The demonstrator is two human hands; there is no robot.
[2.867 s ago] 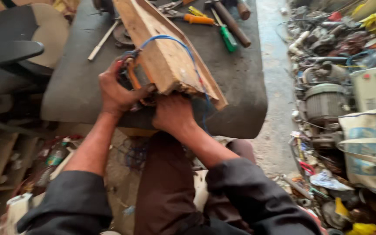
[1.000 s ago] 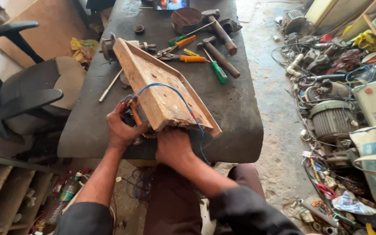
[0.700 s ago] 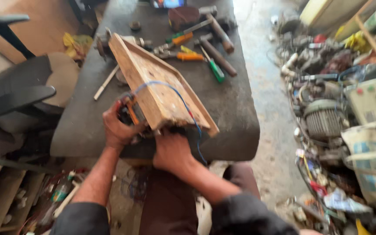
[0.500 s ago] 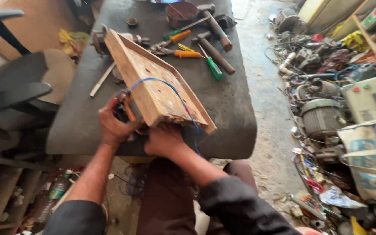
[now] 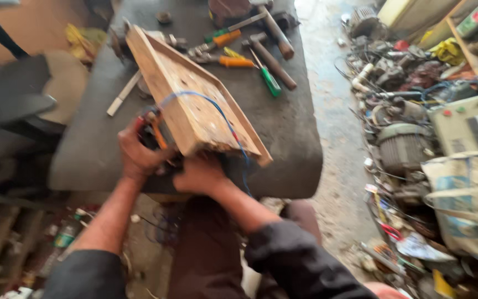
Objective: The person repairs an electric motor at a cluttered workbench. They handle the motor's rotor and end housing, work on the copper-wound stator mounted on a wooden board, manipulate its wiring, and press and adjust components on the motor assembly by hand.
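Since half a second ago wooden board [image 5: 192, 105] sits nearly the same, tilted up at near edge of counter [image 5: 300, 138]; view drifts slightly. Left hand [image 5: 136, 155] fingers closed on dark wired part [image 5: 153, 130] at board's left side. Right hand [image 5: 200, 174] fingers clamp board's lower end. Blue wire [image 5: 222, 119] loops across board. Screwdrivers [image 5: 236, 61] and hammers [image 5: 275, 30] lie beyond.

Right hand [image 5: 200, 174] fingers hidden under wooden board [image 5: 189, 105]; part gripped by left hand [image 5: 136, 155] blurred; workbench [image 5: 300, 138] far edge cut off.
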